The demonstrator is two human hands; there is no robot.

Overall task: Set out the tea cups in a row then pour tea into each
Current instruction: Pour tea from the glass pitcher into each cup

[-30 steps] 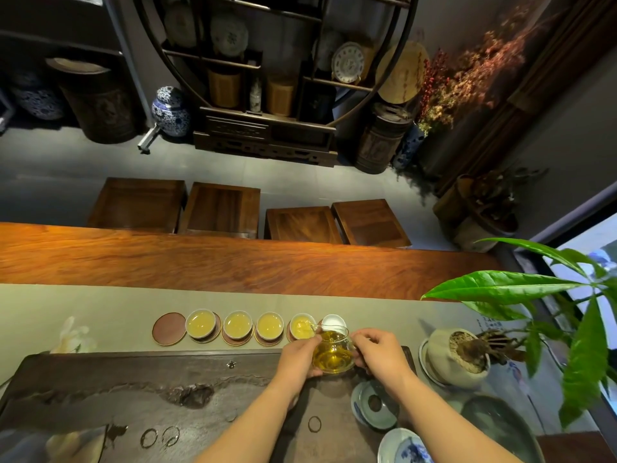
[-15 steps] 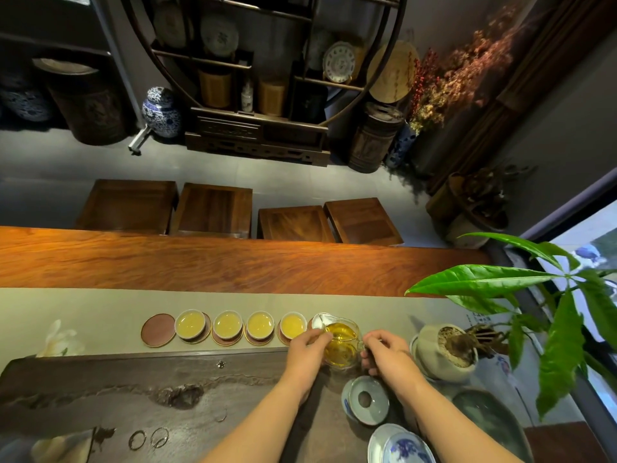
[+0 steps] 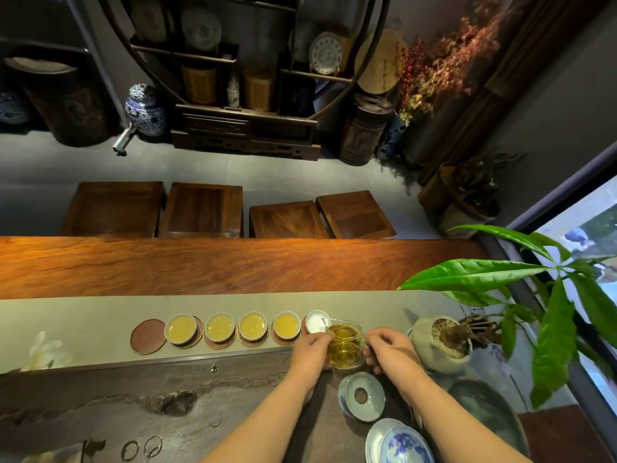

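Several white tea cups stand in a row on round coasters along the grey runner. The cups from the leftmost point(image 3: 181, 328) to the fourth point(image 3: 287, 324) hold yellow tea; the last cup point(image 3: 315, 320) on the right looks white inside. One bare coaster point(image 3: 147, 336) lies at the row's left end. A glass pitcher point(image 3: 344, 345) half full of amber tea sits upright just right of the last cup, its spout over that cup's edge. My left hand point(image 3: 310, 349) steadies the pitcher's left side, and my right hand point(image 3: 389, 348) holds its handle side.
A lidded gaiwan point(image 3: 362, 396) and a blue-and-white bowl point(image 3: 399, 441) sit near my right forearm on the dark tea tray point(image 3: 133, 396). A potted plant point(image 3: 440, 345) with big leaves stands right. Wooden stools line the table's far side.
The pitcher and both hands have shifted slightly right and down toward the tray edge; the pitcher now stands more upright beside the last cup.
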